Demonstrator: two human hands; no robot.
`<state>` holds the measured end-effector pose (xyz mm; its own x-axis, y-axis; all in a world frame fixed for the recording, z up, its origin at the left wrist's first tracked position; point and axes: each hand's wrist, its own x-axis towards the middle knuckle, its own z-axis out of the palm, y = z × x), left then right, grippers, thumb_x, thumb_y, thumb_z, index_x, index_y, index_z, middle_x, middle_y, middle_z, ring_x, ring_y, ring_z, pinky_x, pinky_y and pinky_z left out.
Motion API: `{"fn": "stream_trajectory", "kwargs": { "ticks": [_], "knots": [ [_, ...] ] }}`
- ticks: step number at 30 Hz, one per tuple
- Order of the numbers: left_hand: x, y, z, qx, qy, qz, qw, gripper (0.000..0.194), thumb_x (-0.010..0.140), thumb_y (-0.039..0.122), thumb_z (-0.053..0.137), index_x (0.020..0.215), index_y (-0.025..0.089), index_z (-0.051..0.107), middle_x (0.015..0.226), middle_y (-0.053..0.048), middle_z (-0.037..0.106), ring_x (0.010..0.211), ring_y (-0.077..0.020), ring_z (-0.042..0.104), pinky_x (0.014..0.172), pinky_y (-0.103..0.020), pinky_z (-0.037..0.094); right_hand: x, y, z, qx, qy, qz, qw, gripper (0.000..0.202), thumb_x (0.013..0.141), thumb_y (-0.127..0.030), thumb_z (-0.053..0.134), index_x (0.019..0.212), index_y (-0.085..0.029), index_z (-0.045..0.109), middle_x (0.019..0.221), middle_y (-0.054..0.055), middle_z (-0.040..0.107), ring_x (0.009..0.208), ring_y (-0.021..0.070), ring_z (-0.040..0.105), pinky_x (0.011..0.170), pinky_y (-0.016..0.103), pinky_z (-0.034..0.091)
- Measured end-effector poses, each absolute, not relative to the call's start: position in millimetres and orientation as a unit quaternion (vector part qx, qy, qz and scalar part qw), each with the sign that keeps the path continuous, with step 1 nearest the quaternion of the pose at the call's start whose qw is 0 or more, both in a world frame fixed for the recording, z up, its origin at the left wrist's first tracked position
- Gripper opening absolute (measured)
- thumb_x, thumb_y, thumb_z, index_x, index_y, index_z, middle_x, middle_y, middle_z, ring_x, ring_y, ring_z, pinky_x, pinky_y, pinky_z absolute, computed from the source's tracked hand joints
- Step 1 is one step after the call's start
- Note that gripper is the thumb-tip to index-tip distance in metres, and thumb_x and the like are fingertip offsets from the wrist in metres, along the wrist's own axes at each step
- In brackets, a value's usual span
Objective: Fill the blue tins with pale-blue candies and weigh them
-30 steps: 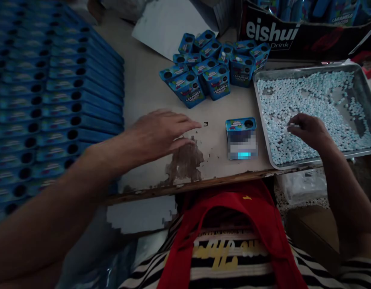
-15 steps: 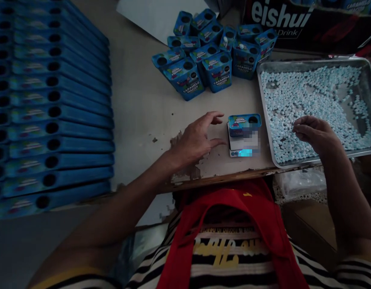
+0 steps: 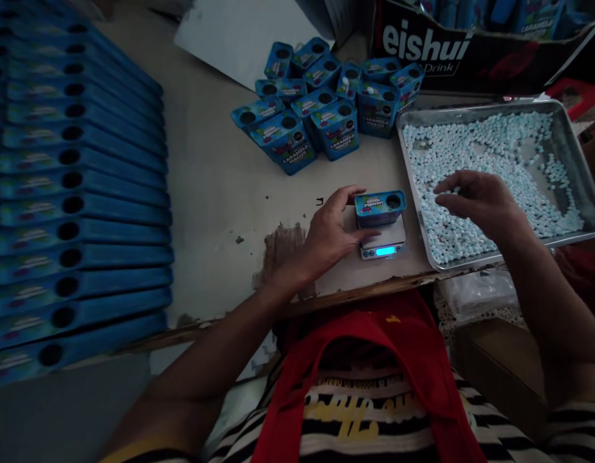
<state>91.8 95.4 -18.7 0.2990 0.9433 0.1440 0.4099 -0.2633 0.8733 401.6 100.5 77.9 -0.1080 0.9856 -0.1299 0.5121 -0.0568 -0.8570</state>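
A blue box with a round dark hole in its top (image 3: 380,204) stands on a small white scale (image 3: 392,239) whose display is lit. My left hand (image 3: 333,228) is at the left of the box, thumb and fingers apart around its left end, with nothing visibly gripped. Over the left part of a metal tray (image 3: 419,226), my right hand (image 3: 480,200) hovers with thumb and fingertips close together. Whatever may be between those fingertips is too small to make out. Many small pale blue and white candies (image 3: 475,235) lie spread in the tray.
Several blue boxes (image 3: 338,128) stand grouped behind the scale, a few with candies on top. Long rows of blue boxes (image 3: 85,222) fill the left side. A black carton (image 3: 437,54) holding blue packs is at the back right. The worn wooden table edge (image 3: 345,297) runs in front.
My left hand has moved right to the box on the scale, its thumb now over the scale. My right hand is nearer the tray's left side. The view has shifted slightly.
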Motion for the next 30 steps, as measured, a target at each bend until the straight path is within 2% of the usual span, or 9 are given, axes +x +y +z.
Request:
{"fn": "stream_trajectory", "kwargs": {
  "ticks": [5,8,11,15,18,20,22,25,30],
  "knots": [
    [77,89,-11,0.701,0.497,0.348,0.374,0.063,0.097,0.050,0.092,0.148,0.025,0.066,0.153,-0.012,0.074,0.139,-0.0302,0.074,0.125,-0.048,0.059,361,114,106,-0.523,-0.736,0.356,0.241,0.011,0.093,-0.033,0.088,0.097,-0.023,0.089,0.077,0.001,0.072,0.072,0.0168,0.060,0.067,0.033,0.044],
    [65,85,-11,0.683,0.525,0.343,0.374,0.062,0.096,0.046,0.092,0.148,0.026,0.066,0.152,-0.012,0.074,0.141,-0.0322,0.073,0.126,-0.053,0.058,350,119,108,-0.499,-0.762,0.343,0.229,0.011,0.094,-0.031,0.087,0.098,-0.022,0.091,0.087,0.004,0.080,0.081,0.0194,0.067,0.074,0.034,0.049],
    [55,83,-13,0.661,0.557,0.337,0.373,0.063,0.092,0.039,0.094,0.148,0.028,0.067,0.152,-0.012,0.074,0.142,-0.0343,0.072,0.125,-0.057,0.057,347,123,104,-0.493,-0.758,0.358,0.232,0.015,0.093,-0.035,0.090,0.101,-0.023,0.094,0.092,0.006,0.084,0.084,0.0217,0.071,0.077,0.035,0.053],
    [50,84,-12,0.652,0.566,0.324,0.387,0.066,0.090,0.036,0.094,0.150,0.030,0.067,0.155,-0.011,0.073,0.144,-0.0352,0.071,0.123,-0.057,0.058,347,125,101,-0.514,-0.730,0.390,0.227,0.018,0.085,-0.037,0.097,0.100,-0.026,0.096,0.081,0.003,0.080,0.076,0.0197,0.069,0.072,0.035,0.054],
    [49,87,-9,0.648,0.563,0.327,0.396,0.065,0.090,0.035,0.093,0.149,0.029,0.068,0.155,-0.011,0.073,0.145,-0.0348,0.070,0.122,-0.055,0.059,349,124,102,-0.540,-0.683,0.434,0.232,0.025,0.080,-0.037,0.102,0.101,-0.025,0.096,0.070,0.000,0.073,0.064,0.0160,0.060,0.060,0.033,0.048],
    [48,89,-6,0.653,0.554,0.329,0.397,0.062,0.091,0.035,0.093,0.147,0.028,0.069,0.154,-0.011,0.074,0.144,-0.0339,0.070,0.123,-0.055,0.059,356,126,100,-0.554,-0.636,0.470,0.259,0.029,0.079,-0.038,0.103,0.103,-0.024,0.095,0.067,-0.001,0.069,0.059,0.0138,0.053,0.054,0.032,0.044],
    [47,91,-1,0.665,0.544,0.337,0.385,0.057,0.093,0.035,0.092,0.145,0.027,0.070,0.149,-0.010,0.076,0.140,-0.0322,0.073,0.125,-0.053,0.058,373,134,94,-0.558,-0.579,0.498,0.325,0.027,0.081,-0.040,0.101,0.102,-0.025,0.092,0.071,0.000,0.068,0.059,0.0125,0.050,0.053,0.031,0.042],
    [46,95,12,0.691,0.526,0.355,0.346,0.051,0.096,0.039,0.092,0.142,0.026,0.073,0.144,-0.009,0.078,0.136,-0.0309,0.075,0.125,-0.050,0.059,418,157,70,-0.579,-0.495,0.492,0.421,0.024,0.087,-0.047,0.095,0.096,-0.028,0.084,0.087,0.004,0.071,0.069,0.0152,0.057,0.053,0.030,0.045],
    [62,100,33,0.766,0.476,0.340,0.268,0.062,0.096,0.045,0.095,0.149,0.027,0.070,0.148,-0.010,0.075,0.141,-0.0346,0.071,0.127,-0.051,0.057,481,193,10,-0.624,-0.433,0.470,0.450,0.028,0.083,-0.050,0.091,0.090,-0.033,0.071,0.105,0.010,0.074,0.088,0.0256,0.066,0.056,0.036,0.053]
  ]
}}
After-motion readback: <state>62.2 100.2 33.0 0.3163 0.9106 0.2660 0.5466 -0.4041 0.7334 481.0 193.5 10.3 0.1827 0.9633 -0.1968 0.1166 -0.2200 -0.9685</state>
